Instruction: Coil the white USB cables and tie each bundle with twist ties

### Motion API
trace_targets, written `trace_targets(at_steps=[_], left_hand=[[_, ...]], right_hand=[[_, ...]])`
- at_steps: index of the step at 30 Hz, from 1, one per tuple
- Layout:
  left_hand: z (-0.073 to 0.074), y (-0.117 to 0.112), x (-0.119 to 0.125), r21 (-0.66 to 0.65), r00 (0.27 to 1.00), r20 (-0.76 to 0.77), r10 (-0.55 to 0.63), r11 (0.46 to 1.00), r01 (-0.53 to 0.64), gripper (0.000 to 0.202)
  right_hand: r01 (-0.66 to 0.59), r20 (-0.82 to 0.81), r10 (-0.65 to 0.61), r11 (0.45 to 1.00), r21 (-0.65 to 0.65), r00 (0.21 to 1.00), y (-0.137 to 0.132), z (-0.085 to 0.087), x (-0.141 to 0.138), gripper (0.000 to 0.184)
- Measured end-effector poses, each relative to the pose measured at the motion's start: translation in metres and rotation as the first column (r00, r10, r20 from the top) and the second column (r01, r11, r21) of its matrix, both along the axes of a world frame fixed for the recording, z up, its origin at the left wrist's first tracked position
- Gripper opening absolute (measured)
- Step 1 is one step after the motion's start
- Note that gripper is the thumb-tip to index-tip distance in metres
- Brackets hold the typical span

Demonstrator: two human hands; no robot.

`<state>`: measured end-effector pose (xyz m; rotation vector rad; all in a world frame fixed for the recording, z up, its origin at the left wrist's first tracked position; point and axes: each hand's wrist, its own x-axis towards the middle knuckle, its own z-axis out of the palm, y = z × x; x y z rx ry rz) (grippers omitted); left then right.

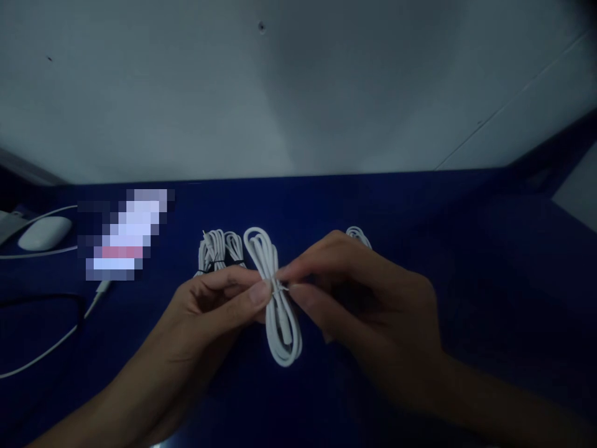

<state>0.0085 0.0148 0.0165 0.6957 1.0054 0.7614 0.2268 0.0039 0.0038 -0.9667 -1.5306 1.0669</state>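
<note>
Blue tabletop (224, 205) lies beneath the coiled white cable (261, 250), whose long axis slants upper left to lower right between the left hand (200, 311), pinching its middle, and the right hand (387, 305), curled at its tie (279, 288), grip unclear.

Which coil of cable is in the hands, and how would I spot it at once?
Find the blue tabletop, then the left hand and right hand over it. Between them, pinched at its waist by the left hand, is the white cable coil. Unlike the black-tied bundles beyond the left hand, it is held up and has a white tie.
</note>
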Motion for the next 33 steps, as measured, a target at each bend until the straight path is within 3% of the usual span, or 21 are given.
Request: trace_targets(at_steps=[4, 7, 10, 15, 20, 23, 33], left_hand=[[-0.005, -0.001, -0.002, 0.041, 0.998, -0.065, 0.009, 0.999, -0.007, 0.012], [-0.006, 0.0, 0.001, 0.061, 0.995, -0.094, 0.021, 0.998, -0.016, 0.012], [-0.008, 0.0, 0.001, 0.064, 0.997, -0.081, 0.007, 0.998, -0.002, 0.012], [-0.01, -0.002, -0.001, 0.031, 0.999, -0.052, -0.008, 0.999, 0.009, 0.011], [-0.007, -0.002, 0.002, -0.004, 0.995, -0.088, 0.049, 0.999, -0.049, 0.023], [-0.007, -0.002, 0.004, 0.004, 0.995, -0.084, 0.053, 0.999, -0.052, 0.029], [-0.003, -0.002, 0.003, -0.084, 1.0, 0.011, -0.015, 0.996, 0.016, 0.018]], right_hand=[[-0.033, -0.113, 0.015, 0.987, -0.158, 0.993, 0.0, -0.003, 0.0, 0.015], [-0.03, -0.05, 0.019, 0.974, -0.226, 0.999, 0.002, -0.005, 0.0, 0.01], [-0.044, 0.031, 0.055, 0.959, -0.282, 0.998, 0.003, -0.006, 0.001, 0.019], [-0.037, 0.106, 0.066, 0.967, -0.25, 0.992, 0.003, -0.006, -0.001, 0.018], [-0.006, 0.11, 0.029, 0.979, -0.202, 0.993, 0.002, -0.01, -0.006, 0.011], [-0.002, 0.067, 0.016, 0.979, -0.205, 0.998, 0.001, -0.013, -0.007, 0.011], [-0.109, -0.124, 0.072, 0.937, -0.333, 0.99, 0.004, -0.01, -0.008, 0.019]])
